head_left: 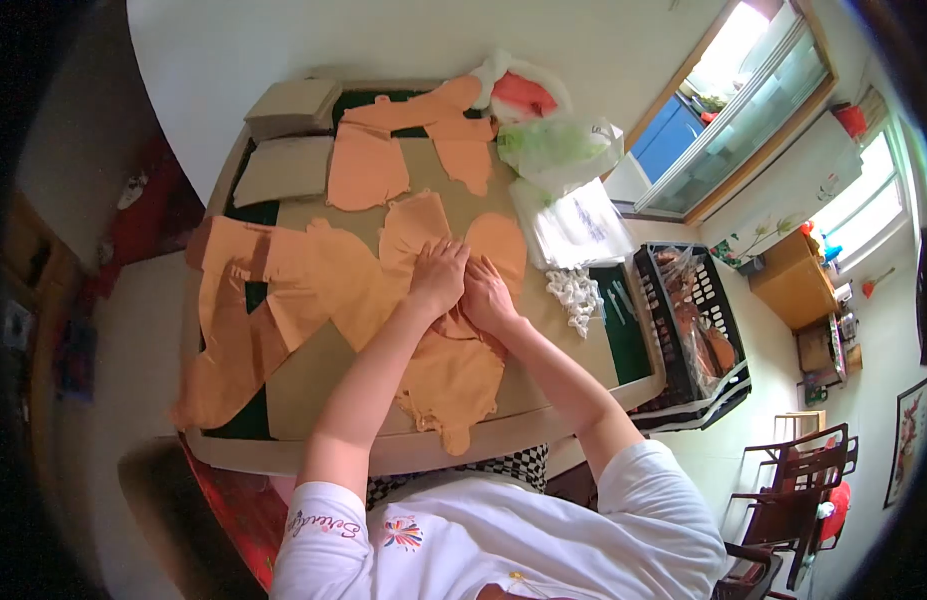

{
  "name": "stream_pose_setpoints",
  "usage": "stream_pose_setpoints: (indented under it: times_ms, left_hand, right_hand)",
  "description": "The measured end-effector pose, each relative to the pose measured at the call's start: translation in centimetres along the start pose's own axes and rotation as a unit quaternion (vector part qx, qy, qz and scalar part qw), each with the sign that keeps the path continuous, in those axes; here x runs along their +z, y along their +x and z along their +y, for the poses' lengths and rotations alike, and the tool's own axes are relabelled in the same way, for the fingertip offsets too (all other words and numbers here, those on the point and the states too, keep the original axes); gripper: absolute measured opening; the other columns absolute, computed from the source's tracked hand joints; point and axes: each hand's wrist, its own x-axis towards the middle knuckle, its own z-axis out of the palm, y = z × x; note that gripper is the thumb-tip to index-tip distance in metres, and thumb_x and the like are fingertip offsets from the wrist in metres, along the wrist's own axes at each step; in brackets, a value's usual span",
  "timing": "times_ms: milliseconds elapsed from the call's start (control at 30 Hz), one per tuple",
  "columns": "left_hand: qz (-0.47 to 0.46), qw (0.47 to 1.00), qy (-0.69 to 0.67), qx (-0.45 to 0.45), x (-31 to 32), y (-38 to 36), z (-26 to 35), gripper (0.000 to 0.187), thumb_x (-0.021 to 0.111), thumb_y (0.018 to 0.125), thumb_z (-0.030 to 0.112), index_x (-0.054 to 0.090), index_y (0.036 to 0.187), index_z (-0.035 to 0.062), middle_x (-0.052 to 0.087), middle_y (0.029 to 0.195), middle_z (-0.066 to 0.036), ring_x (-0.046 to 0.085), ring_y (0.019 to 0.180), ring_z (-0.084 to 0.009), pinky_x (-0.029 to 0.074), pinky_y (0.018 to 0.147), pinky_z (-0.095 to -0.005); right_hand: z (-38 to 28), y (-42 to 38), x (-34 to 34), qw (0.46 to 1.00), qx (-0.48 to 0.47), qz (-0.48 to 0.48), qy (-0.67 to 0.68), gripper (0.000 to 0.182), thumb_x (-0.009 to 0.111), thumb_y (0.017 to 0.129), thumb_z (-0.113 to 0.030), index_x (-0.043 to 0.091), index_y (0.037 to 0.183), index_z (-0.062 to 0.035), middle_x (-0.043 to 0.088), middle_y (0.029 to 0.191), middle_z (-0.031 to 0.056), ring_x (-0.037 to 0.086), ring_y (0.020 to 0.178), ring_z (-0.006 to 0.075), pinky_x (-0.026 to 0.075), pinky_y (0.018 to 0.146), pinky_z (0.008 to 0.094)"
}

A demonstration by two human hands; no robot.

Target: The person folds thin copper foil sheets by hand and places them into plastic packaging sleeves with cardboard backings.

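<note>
A flat, limp orange-tan sheet piece [448, 375] with rounded lobes and small tabs lies on the table in front of me. My left hand [441, 275] rests on its upper middle, fingers stretched out and lying on the material. Close beside it, my right hand [488, 295] also lies on the piece with fingers extended. The material between and under the hands is creased and partly hidden. Another orange-tan piece [343, 275] spreads out to the left, overlapping the middle one. Farther back lies a pinker cut-out piece [368, 170].
Two stacks of grey-brown sheets [293, 108] stand at the back left. Clear plastic bags [573, 225], a white knotted bundle [575, 297] and thin pale sticks [619, 300] lie on the right. Beyond the table edge [638, 390] is a black crate [688, 330] with wrapped orange-brown items.
</note>
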Motion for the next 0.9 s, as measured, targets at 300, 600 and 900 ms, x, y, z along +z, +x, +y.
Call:
stream_pose_setpoints:
  times_ms: [300, 600, 900]
  left_hand:
    - [-0.041, 0.996, 0.076, -0.015, 1.5, 2.3, -3.6, 0.045, 0.043, 0.093, 0.022, 0.046, 0.136, 0.0088, 0.04, 0.146, -0.007, 0.033, 0.137, -0.0251, 0.021, 0.111, -0.059]
    - [-0.064, 0.989, 0.083, -0.105, 1.1, 7.4, -5.7, 0.049, 0.041, 0.094, 0.021, 0.038, 0.142, 0.0094, 0.033, 0.151, -0.007, 0.029, 0.14, -0.0266, 0.017, 0.111, -0.0608]
    - [-0.017, 0.993, 0.047, -0.11, 1.0, -0.7, -0.5, 0.052, 0.04, 0.095, 0.025, 0.036, 0.142, 0.0057, 0.03, 0.152, -0.012, 0.023, 0.143, -0.0272, 0.017, 0.114, -0.0539]
  right_hand:
    - [-0.8, 0.1, 0.0, 0.998, -0.004, 0.06, 0.026, 0.036, 0.054, 0.081, -0.007, 0.058, 0.116, -0.0001, 0.056, 0.125, 0.0174, 0.05, 0.121, 0.0325, 0.032, 0.108, 0.0482]
    - [-0.4, 0.0, 0.1, 0.998, -0.007, 0.052, 0.016, 0.035, 0.058, 0.085, -0.008, 0.058, 0.12, -0.0022, 0.057, 0.127, 0.0158, 0.049, 0.123, 0.0318, 0.035, 0.106, 0.0456]
    - [-0.5, 0.0, 0.1, 0.998, -0.014, 0.056, 0.025, 0.035, 0.053, 0.084, -0.007, 0.058, 0.118, -0.0002, 0.057, 0.125, 0.0181, 0.049, 0.122, 0.0341, 0.034, 0.107, 0.0478]
